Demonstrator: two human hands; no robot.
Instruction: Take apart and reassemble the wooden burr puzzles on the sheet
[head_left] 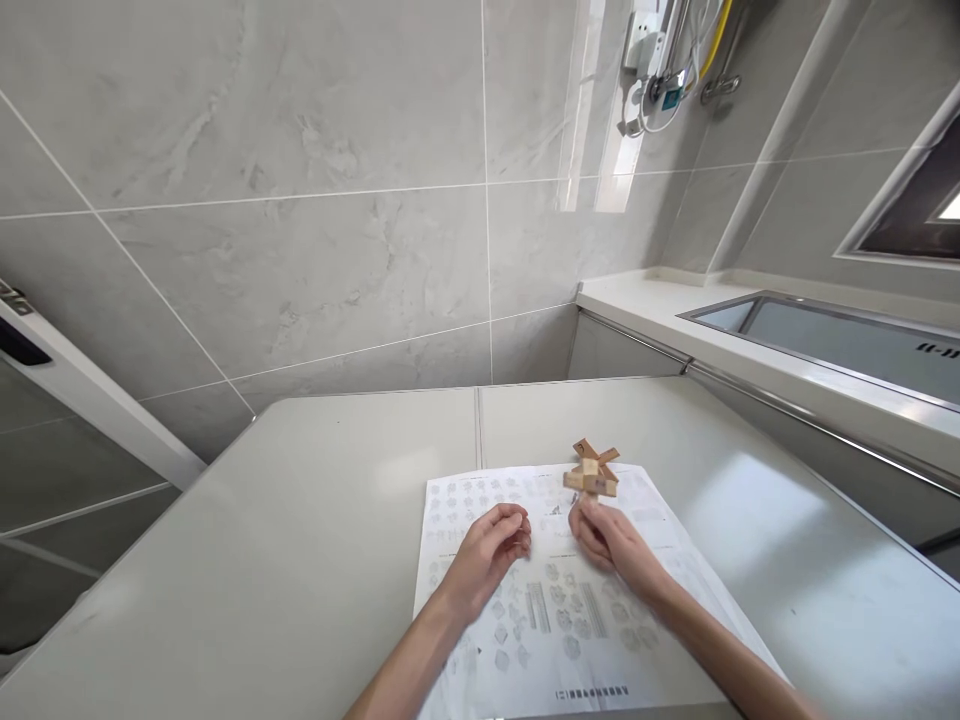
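Note:
A small wooden interlocking puzzle (592, 470) stands on the far right part of a white printed instruction sheet (570, 620) with rows of small diagrams. My right hand (606, 535) rests on the sheet just below the puzzle, fingers curled, a little apart from it. My left hand (491, 553) lies on the sheet to the left, fingers curled inward with nothing visible in them. The two hands are close together near the sheet's middle.
The sheet lies on a pale grey table (300, 520) set against a grey tiled wall (300, 200). To the right runs a white counter with a steel sink (840, 335). Pipes and cables (675, 60) hang on the wall above.

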